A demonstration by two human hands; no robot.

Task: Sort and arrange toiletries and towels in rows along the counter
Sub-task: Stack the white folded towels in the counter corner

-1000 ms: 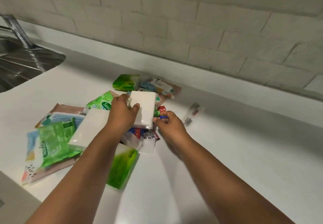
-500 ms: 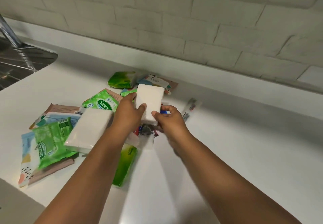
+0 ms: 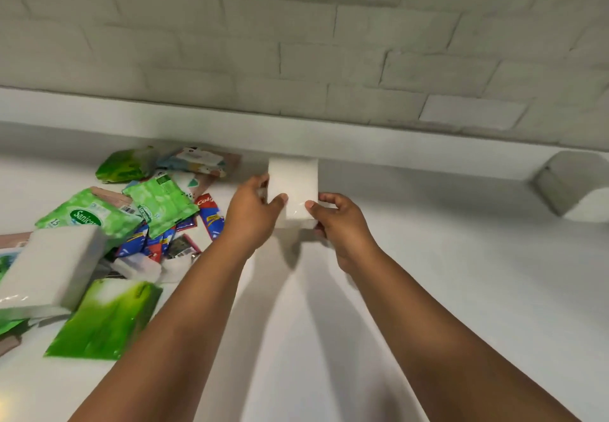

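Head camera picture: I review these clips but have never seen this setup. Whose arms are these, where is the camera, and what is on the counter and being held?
No machine here: a person wears a camera on the head, looking forward and down. The left hand and right hand grip a white wrapped pack between them, near the back of the white counter. To the left lies an unsorted pile: green wipe packets, another white pack, and small toothpaste boxes.

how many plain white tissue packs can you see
2. One white pack is held between the left hand and right hand near the back ledge; another white pack lies on the pile at left. Others may be buried underneath.
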